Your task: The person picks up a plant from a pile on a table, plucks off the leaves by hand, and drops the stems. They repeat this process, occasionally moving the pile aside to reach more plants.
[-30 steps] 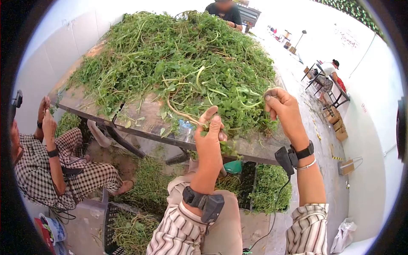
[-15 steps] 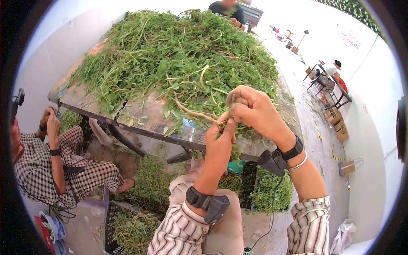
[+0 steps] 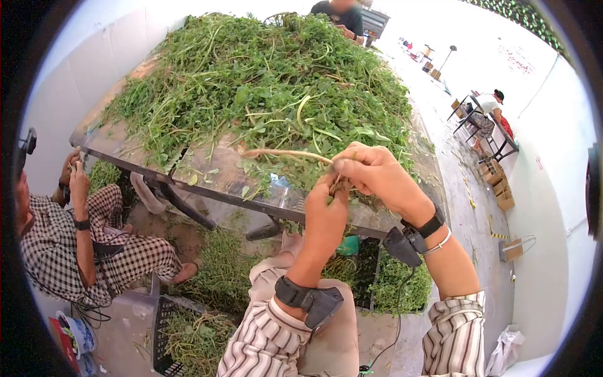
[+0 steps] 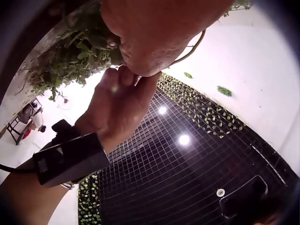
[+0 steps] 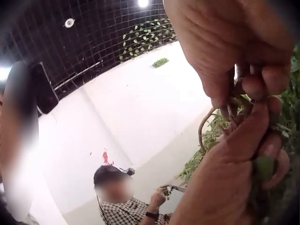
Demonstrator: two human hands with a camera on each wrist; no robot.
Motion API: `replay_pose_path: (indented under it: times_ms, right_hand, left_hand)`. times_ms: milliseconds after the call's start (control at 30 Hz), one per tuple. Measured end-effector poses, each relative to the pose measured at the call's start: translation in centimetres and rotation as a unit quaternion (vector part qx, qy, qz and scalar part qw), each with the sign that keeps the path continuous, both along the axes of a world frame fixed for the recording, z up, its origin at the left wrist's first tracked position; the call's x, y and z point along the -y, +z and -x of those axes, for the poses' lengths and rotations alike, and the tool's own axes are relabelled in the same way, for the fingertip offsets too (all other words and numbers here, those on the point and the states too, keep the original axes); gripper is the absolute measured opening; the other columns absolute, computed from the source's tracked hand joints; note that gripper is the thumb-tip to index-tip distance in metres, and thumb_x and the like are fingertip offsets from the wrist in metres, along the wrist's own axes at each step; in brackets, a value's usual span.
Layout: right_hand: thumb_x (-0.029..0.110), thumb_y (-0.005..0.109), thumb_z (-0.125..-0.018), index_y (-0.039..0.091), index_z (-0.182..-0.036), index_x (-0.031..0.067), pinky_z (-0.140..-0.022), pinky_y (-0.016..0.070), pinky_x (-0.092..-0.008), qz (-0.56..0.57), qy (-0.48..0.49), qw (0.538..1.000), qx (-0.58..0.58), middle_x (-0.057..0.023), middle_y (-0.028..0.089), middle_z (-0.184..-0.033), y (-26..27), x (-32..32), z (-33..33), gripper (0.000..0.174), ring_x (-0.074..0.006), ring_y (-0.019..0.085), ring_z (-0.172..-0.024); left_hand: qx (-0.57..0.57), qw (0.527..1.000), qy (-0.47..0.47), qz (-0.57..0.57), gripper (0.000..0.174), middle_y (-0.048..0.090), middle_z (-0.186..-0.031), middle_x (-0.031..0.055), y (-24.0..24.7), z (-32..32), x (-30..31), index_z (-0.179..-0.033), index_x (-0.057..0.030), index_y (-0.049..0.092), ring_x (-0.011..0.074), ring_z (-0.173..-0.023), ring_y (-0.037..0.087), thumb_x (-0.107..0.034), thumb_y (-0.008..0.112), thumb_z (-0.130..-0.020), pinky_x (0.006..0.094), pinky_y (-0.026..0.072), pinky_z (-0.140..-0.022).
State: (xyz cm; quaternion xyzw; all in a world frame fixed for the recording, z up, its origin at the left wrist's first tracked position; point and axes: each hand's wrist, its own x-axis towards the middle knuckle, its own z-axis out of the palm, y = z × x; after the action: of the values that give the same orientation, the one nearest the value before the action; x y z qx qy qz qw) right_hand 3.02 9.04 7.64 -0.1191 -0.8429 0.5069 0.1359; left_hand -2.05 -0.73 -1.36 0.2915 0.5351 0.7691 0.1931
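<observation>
Both hands meet above the front edge of the table, in front of a large heap of green leafy plants. My left hand grips a small bunch of stems, with leaves showing below its fingers. The right hand pinches a long pale-brown stem between thumb and finger, and the stem's far end sticks out to the left over the table. In the right wrist view, thin stems pass between the fingers of both hands, which touch or nearly touch.
A black crate of plants stands on the floor below, and another crate of greens is at right. On the left sits a person in checked clothes; another person is behind the heap. Wrist devices and a cable hang at both forearms.
My right hand has come in from the right to meet the left hand. The long brown stem has swung up from slanting downward to nearly level.
</observation>
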Motion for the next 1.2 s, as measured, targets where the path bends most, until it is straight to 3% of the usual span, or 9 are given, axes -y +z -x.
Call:
replay_pose_path:
  times_ms: [33,133,267,333,567,667,833,1133,1200]
  right_hand:
    - [0.018,0.056,-0.088,0.060,-0.087,0.0018,-0.047,0.0374,-0.0218,0.126,-0.043,0.990,0.053,-0.0011,0.053,-0.063,0.3,0.0,-0.3,0.017,-0.0071,0.047,-0.052]
    - [0.020,0.052,-0.091,0.057,-0.088,0.0042,-0.043,0.0345,-0.0173,0.235,-0.058,0.970,-0.022,0.0004,0.052,-0.061,-0.6,-1.1,-0.4,0.016,-0.0029,0.043,-0.047]
    - [0.022,0.049,-0.093,0.055,-0.087,0.0048,-0.044,0.0359,-0.0190,0.269,-0.062,0.960,-0.052,0.0006,0.051,-0.060,-1.0,-1.4,-0.7,0.019,-0.0049,0.043,-0.047]
    - [0.023,0.048,-0.094,0.053,-0.087,0.0050,-0.043,0.0359,-0.0193,0.277,-0.078,0.955,-0.075,0.0005,0.050,-0.061,-0.9,-0.9,-0.6,0.020,-0.0051,0.042,-0.046]
    - [0.028,0.043,-0.096,0.046,-0.080,0.0099,-0.037,0.0284,-0.0180,0.271,-0.098,0.953,-0.091,0.0031,0.043,-0.063,-1.8,-0.3,-1.2,0.024,-0.0029,0.031,-0.044]
    - [0.029,0.043,-0.096,0.045,-0.080,0.0111,-0.036,0.0237,-0.0176,0.277,-0.125,0.947,-0.108,0.0051,0.038,-0.061,-2.0,0.7,-0.8,0.025,-0.0021,0.026,-0.044]
    - [0.031,0.043,-0.096,0.045,-0.081,0.0108,-0.037,0.0226,-0.0179,0.318,-0.112,0.935,-0.112,0.0061,0.034,-0.061,-2.2,1.4,-0.5,0.025,-0.0018,0.024,-0.046]
    - [0.029,0.042,-0.096,0.044,-0.081,0.0105,-0.038,0.0224,-0.0183,0.365,-0.125,0.912,-0.138,0.0063,0.031,-0.060,-1.2,0.6,-0.7,0.024,-0.0028,0.023,-0.046]
    - [0.030,0.043,-0.096,0.044,-0.080,0.0107,-0.037,0.0224,-0.0182,0.329,-0.121,0.929,-0.121,0.0066,0.031,-0.059,-1.5,0.2,-0.8,0.026,-0.0024,0.023,-0.045]
  left_hand:
    - [0.013,1.000,-0.006,0.002,0.022,0.057,-0.079,0.0007,0.0,-0.1,0.0,-0.104,0.0000,0.059,0.0061,-0.063,0.045,-0.017,0.055,-0.090,0.0237,0.0374,-0.051]
    - [0.058,0.997,-0.022,-0.045,0.026,0.059,-0.081,-0.0004,0.8,-0.5,0.0,-0.110,0.0006,0.058,0.0045,-0.064,0.047,-0.016,0.055,-0.090,0.0212,0.0381,-0.051]
    - [0.055,0.997,-0.043,-0.033,0.028,0.059,-0.082,-0.0003,0.9,-0.4,0.0,-0.112,0.0016,0.057,0.0061,-0.066,0.049,-0.015,0.055,-0.090,0.0215,0.0407,-0.055]
    - [-0.007,1.000,-0.007,-0.010,0.024,0.061,-0.092,0.0126,0.1,-0.4,-0.4,-0.108,0.0032,0.057,0.0191,-0.081,0.059,-0.010,0.053,-0.088,0.0300,0.0455,-0.074]
    - [-0.137,0.989,0.051,0.030,0.020,0.057,-0.084,0.0176,0.3,-0.8,-0.5,-0.097,0.0044,0.057,0.0292,-0.070,0.056,-0.012,0.054,-0.087,0.0335,0.0444,-0.064]
    - [-0.084,0.995,0.057,-0.004,0.018,0.055,-0.076,0.0114,-0.2,-0.9,-0.9,-0.093,0.0034,0.057,0.0222,-0.066,0.054,-0.012,0.051,-0.087,0.0326,0.0426,-0.061]
    - [0.276,0.958,-0.042,-0.070,0.017,0.050,-0.075,-0.0019,0.9,-0.6,-0.6,-0.092,-0.0019,0.059,0.0064,-0.067,0.044,-0.011,0.047,-0.085,0.0243,0.0351,-0.055]
    - [0.423,0.886,-0.036,-0.187,0.016,0.043,-0.072,-0.0030,1.0,1.6,1.0,-0.071,-0.0116,0.044,0.0084,-0.060,0.041,-0.021,0.043,-0.084,0.0227,0.0338,-0.052]
    - [0.383,0.904,-0.018,-0.188,0.018,0.044,-0.072,-0.0043,1.3,1.5,1.2,-0.080,-0.0108,0.054,0.0076,-0.060,0.040,-0.026,0.047,-0.087,0.0219,0.0339,-0.051]
